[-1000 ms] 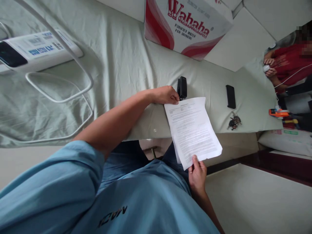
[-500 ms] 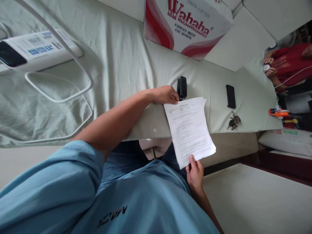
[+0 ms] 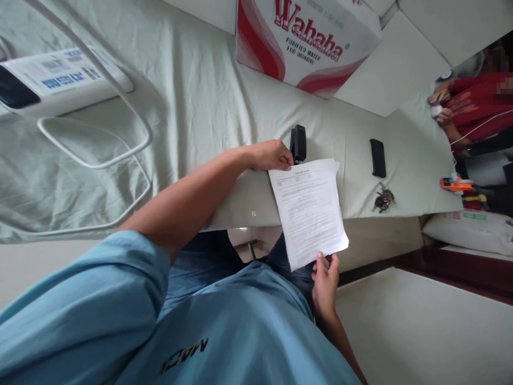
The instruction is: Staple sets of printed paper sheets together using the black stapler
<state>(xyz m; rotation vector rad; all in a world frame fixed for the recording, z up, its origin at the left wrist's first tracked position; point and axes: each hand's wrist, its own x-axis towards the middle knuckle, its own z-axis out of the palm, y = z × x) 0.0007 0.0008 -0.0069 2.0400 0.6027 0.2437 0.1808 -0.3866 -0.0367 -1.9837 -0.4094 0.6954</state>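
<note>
My left hand [image 3: 272,156] sits just above the middle of the frame, fingers curled down and pinching the top left corner of the printed sheets [image 3: 308,211] against the cloth. My right hand [image 3: 325,278] is lower, right of centre, thumb on top and fingers underneath, gripping the bottom edge of the same sheets. So both hands are closed on the paper, 1 at each end, and the stack slopes from the bench [image 3: 224,107] edge down toward my lap, its lower part hanging in the air off the edge.

Touching or almost touching my left fingertips, just above the top corner of the sheets, stands a small black stapler [image 3: 298,143]. I judge the step in hand to be squaring the pages and holding the top corner ready beside it. The next move, as I read it, calls for keeping the corner edges flush, freeing 1 hand without letting the pages slip, and getting that corner into the stapler's mouth.

Further right on the cloth lie a black phone [image 3: 377,158] and, below it, a bunch of keys [image 3: 383,199], both well apart from the paper. A red and white water carton [image 3: 308,43] stands at the top centre. At upper left are a white power strip [image 3: 64,80] and its looping cable [image 3: 96,155]. At the far right edge another person in a red sleeve [image 3: 476,107] is busy with their own small white thing.
</note>
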